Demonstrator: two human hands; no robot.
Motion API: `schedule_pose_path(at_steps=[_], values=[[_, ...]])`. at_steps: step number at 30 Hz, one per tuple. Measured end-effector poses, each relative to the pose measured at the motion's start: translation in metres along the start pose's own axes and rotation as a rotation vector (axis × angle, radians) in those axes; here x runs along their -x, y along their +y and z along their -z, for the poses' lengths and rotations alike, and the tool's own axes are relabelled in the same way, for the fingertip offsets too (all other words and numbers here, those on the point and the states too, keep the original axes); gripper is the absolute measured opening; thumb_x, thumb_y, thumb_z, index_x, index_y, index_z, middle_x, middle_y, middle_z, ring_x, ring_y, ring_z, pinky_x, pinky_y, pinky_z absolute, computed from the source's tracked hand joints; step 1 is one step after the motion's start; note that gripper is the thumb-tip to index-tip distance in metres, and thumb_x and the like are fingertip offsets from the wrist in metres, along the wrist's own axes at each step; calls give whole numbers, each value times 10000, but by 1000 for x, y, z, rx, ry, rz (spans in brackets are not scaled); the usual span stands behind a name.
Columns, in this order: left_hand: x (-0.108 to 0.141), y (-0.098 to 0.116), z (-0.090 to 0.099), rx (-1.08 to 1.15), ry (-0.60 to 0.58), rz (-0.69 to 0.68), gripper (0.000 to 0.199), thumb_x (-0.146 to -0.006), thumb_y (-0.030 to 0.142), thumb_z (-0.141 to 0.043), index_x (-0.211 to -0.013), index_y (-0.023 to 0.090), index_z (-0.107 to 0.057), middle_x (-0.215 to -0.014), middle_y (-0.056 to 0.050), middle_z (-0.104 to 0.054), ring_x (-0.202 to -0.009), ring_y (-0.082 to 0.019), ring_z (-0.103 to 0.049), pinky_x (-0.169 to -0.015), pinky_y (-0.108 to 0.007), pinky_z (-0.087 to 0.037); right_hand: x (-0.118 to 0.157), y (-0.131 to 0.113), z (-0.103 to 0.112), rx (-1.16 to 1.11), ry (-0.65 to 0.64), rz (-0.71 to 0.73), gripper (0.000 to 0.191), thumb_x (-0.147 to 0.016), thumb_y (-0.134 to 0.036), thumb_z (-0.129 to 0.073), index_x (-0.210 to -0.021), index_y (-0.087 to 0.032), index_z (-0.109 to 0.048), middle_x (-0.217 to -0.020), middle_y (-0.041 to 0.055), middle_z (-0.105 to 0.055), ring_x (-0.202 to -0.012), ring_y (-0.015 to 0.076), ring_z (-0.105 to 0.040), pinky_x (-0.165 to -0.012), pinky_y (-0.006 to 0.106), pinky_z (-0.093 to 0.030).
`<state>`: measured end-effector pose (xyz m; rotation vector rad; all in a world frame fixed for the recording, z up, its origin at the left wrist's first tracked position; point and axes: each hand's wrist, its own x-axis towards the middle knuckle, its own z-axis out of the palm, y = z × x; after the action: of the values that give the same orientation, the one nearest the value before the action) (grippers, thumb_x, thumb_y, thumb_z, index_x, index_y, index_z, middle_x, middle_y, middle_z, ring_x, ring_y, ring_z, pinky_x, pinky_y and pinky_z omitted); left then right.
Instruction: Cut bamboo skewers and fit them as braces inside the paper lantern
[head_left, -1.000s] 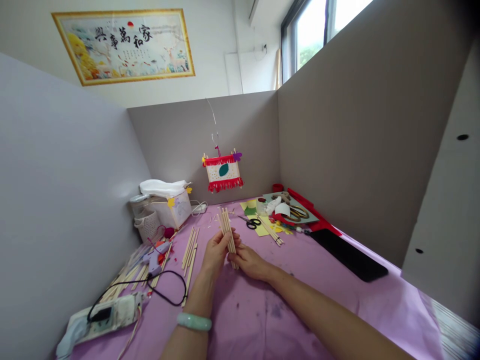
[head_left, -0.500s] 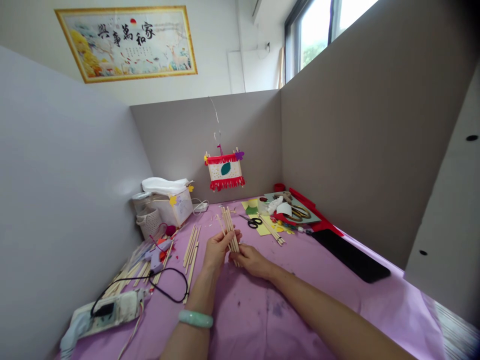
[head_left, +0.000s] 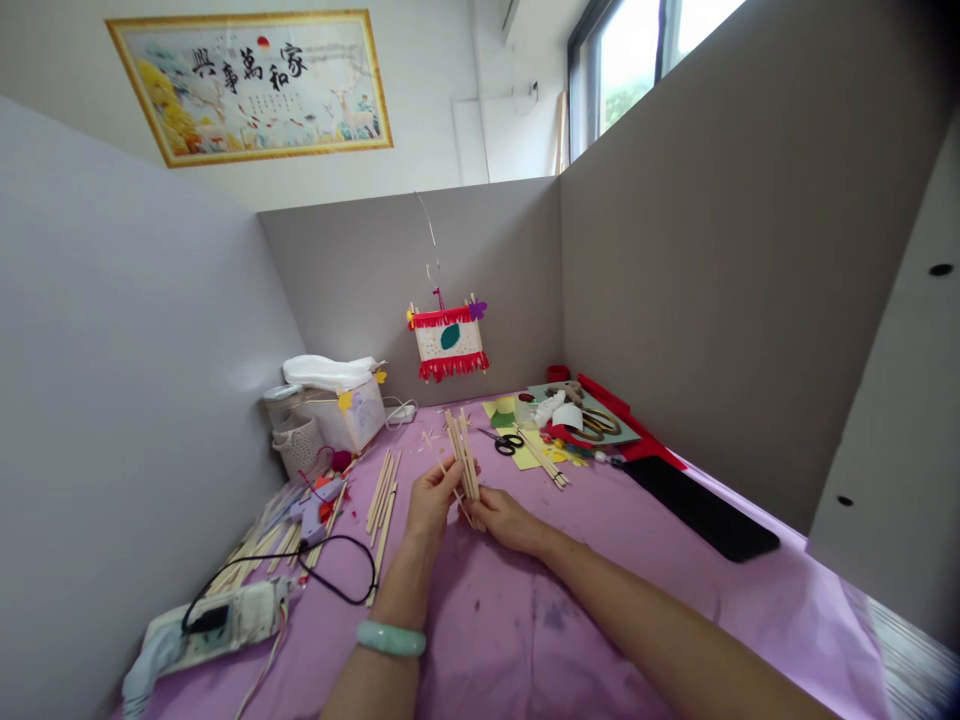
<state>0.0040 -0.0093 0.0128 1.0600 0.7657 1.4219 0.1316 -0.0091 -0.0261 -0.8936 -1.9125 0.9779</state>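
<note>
Several thin wooden sticks (head_left: 463, 445) are held in a bunch above the purple cloth, tilted slightly away from me. My left hand (head_left: 433, 503), below a green bangle, pinches them from the left. One stick leans apart from the bunch, its top pointing to the left. Around the lower part of the bunch, my right hand (head_left: 504, 519) is closed from the right. Some fingertips are hidden behind the sticks. More loose wooden sticks (head_left: 384, 495) lie on the cloth to the left of my hands.
Black scissors (head_left: 508, 443) and another stick bundle (head_left: 546, 460) lie beyond my hands. At left are a glue gun (head_left: 313, 512), its cable and a power strip (head_left: 225, 620). A black slab (head_left: 701, 508) lies at right. A red-fringed hanging lantern (head_left: 450, 341) is at the back.
One stick has swung away from the bunch, its top now leaning farther left. Both hands keep hold of the sticks in nearly the same place.
</note>
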Motion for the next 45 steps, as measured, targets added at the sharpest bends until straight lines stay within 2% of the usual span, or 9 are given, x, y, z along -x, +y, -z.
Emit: schedule_pose_path(at_steps=[3, 7, 16, 24, 28, 35, 39, 41, 45], values=[[-2, -1, 3, -16, 32, -4, 293, -608, 321, -751, -818, 121, -708, -751, -64, -700, -688, -161, -631, -690, -280, -473, 0, -1, -1, 13, 16, 3, 243, -872, -273, -411, -790, -136, -594, -754, 25, -628, -673, 136, -549, -626, 237, -402], [-3, -3, 5, -12, 53, -5, 306, -588, 323, -761, -817, 127, -705, -724, -38, -684, -637, -128, -607, -658, -252, -462, 0, 0, -1, 16, 33, 1, 212, -873, -281, -417, -893, -141, -575, -801, 27, -641, -699, 141, -558, -635, 242, -408], [-3, -5, 4, 21, 66, -3, 330, -575, 359, -764, -786, 119, -681, -710, -52, -681, -664, -169, -639, -720, -318, -488, -1, 6, -2, 35, 47, -7, 235, -889, -307, -401, -887, -143, -569, -779, 25, -639, -681, 141, -557, -618, 244, -404], [-3, -2, 7, 63, 181, 43, 293, -615, 311, -753, -816, 127, -645, -744, -50, -685, -659, -155, -646, -698, -303, -505, -1, 4, 2, 70, 128, 3, 252, -907, -314, -392, -783, -159, -546, -752, 19, -638, -709, 142, -566, -695, 259, -410], [-1, 1, 8, 103, 205, 88, 205, -697, 253, -696, -851, 132, -633, -819, -85, -692, -724, -176, -665, -703, -310, -516, -3, 6, 1, 46, 153, -31, 265, -907, -329, -384, -780, -156, -540, -747, 22, -651, -678, 131, -586, -651, 238, -428], [-5, 3, 14, 172, 262, 116, 59, -815, 142, -531, -858, 124, -566, -816, -119, -679, -708, -180, -670, -672, -320, -529, -7, 9, 8, 123, 330, -178, 284, -918, -348, -265, -807, -179, -464, -671, -5, -608, -490, 105, -526, -491, 208, -375], [-6, 2, 16, 187, 277, 101, 61, -837, 138, -463, -816, 139, -521, -656, -45, -619, -565, -138, -625, -598, -297, -522, -7, 8, 18, 302, 448, -265, 251, -900, -327, -315, -809, -179, -496, -668, 16, -583, -615, 146, -539, -557, 226, -343], [-6, 2, 16, 177, 290, 94, 77, -842, 145, -437, -807, 147, -506, -557, 18, -532, -432, -87, -527, -487, -232, -473, -5, 7, 20, 394, 451, -302, 245, -901, -310, -329, -828, -171, -517, -716, 45, -601, -684, 171, -551, -589, 241, -332], [-5, 4, 17, 96, 311, 93, 106, -839, 205, -428, -752, 164, -472, -456, 94, -335, -294, -41, -253, -306, -161, -187, -4, 0, 17, 543, 381, -354, 268, -913, -321, -339, -903, -154, -549, -799, 100, -642, -769, 213, -578, -634, 268, -332]])
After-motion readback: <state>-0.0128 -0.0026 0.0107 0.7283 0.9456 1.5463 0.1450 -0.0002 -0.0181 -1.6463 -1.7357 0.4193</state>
